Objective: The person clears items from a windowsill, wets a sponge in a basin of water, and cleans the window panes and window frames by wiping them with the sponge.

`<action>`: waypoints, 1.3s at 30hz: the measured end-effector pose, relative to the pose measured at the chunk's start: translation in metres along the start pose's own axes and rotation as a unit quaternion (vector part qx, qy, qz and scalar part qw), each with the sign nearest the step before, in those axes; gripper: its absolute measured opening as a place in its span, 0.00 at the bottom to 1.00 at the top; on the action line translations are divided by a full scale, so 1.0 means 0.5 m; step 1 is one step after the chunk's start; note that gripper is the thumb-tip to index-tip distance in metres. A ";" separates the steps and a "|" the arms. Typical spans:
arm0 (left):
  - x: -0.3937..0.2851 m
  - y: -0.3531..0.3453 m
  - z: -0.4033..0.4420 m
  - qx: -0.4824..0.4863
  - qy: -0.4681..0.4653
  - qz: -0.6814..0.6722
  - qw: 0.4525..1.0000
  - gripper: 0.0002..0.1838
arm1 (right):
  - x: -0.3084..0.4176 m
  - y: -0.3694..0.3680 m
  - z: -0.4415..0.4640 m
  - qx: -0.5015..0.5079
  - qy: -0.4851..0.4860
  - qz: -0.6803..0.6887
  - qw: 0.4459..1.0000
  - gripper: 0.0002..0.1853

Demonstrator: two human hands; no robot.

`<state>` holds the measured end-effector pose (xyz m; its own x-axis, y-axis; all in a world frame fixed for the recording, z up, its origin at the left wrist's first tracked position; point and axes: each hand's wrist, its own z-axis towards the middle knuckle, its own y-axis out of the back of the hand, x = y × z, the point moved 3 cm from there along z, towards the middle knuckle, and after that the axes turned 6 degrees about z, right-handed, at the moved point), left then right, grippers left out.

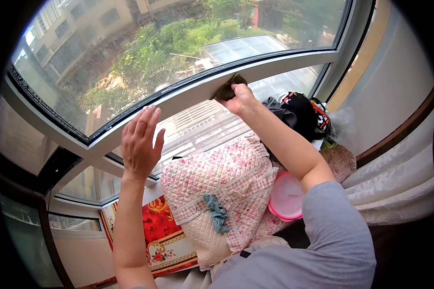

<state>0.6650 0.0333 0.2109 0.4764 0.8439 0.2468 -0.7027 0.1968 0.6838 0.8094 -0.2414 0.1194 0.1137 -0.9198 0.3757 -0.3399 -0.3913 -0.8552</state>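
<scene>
My right hand [237, 100] grips a dark olive cloth [228, 88] and presses it on the pale window frame [188, 96], below the large upper pane. To the left, my left hand [141, 139] is raised near the same frame bar, fingers stretched out and nothing in them. Whether its fingertips touch the bar I cannot tell. Below my hands, a crumpled blue-green cloth [216, 213] lies on a pink floral quilted cover [222, 176].
A pink basin [287, 196] with cloudy water stands right of the quilt. Dark clothes [301, 115] and a clear plastic bag [342, 123] are heaped by the window. A red patterned mat [161, 224] lies left; a white curtain [395, 185] hangs right.
</scene>
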 end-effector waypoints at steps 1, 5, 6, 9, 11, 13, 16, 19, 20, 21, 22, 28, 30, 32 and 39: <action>0.004 -0.033 0.042 0.034 -0.062 0.006 0.998 0.28 | 0.074 0.029 0.027 -0.008 0.026 -0.003 1.000 0.20; 0.016 -0.124 0.168 0.073 -0.250 0.200 0.945 0.32 | 0.403 0.131 0.121 -0.045 0.111 0.014 0.993 0.18; 0.021 -0.138 0.184 0.075 -0.277 0.227 0.930 0.29 | 0.488 0.161 0.144 -0.055 0.141 0.029 0.988 0.18; 0.037 -0.170 0.192 0.092 -0.315 0.219 0.919 0.26 | 0.742 0.270 0.237 -0.061 0.253 0.063 0.964 0.17; 0.039 -0.174 0.186 0.107 -0.312 0.223 0.917 0.25 | 0.865 0.311 0.249 -0.082 0.303 0.071 0.947 0.17; 0.041 -0.178 0.181 0.106 -0.309 0.219 0.919 0.25 | 0.969 0.347 0.283 -0.085 0.352 0.082 0.928 0.17; 0.053 -0.183 0.175 0.109 -0.312 0.233 0.915 0.25 | 0.950 0.329 0.295 -0.192 0.480 0.015 0.856 0.20; 0.049 -0.183 0.177 0.116 -0.308 0.239 0.914 0.24 | 0.851 0.305 0.299 -0.183 0.478 0.057 0.857 0.20; 0.049 -0.185 0.174 0.116 -0.306 0.234 0.915 0.24 | 0.774 0.264 0.254 -0.193 0.487 0.046 0.851 0.20; 0.051 -0.186 0.174 0.114 -0.305 0.231 0.917 0.24 | 0.705 0.234 0.223 -0.203 0.486 0.047 0.849 0.19; 0.052 -0.186 0.175 0.109 -0.305 0.229 0.918 0.24 | 0.648 0.231 0.222 -0.178 0.507 0.043 0.842 0.19; 0.052 -0.179 0.173 0.091 -0.299 0.201 0.929 0.24 | 0.131 0.100 0.057 -0.051 0.463 -0.010 0.885 0.28; 0.055 -0.179 0.170 0.084 -0.297 0.186 0.933 0.23 | -0.034 0.060 0.008 0.005 0.458 -0.056 0.887 0.31; 0.051 -0.174 0.170 0.081 -0.290 0.176 0.937 0.23 | -0.178 0.019 -0.051 0.029 0.428 -0.135 0.893 0.35; 0.061 -0.173 0.169 0.051 -0.286 0.144 0.946 0.23 | -0.288 0.005 -0.113 0.095 0.365 -0.221 0.899 0.35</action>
<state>0.7851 0.0001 0.2172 0.5010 0.4420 0.7441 -0.8064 -0.0738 0.5868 0.7394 -0.1082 0.0832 -0.4688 -0.4351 0.7687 -0.2385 -0.7756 -0.5844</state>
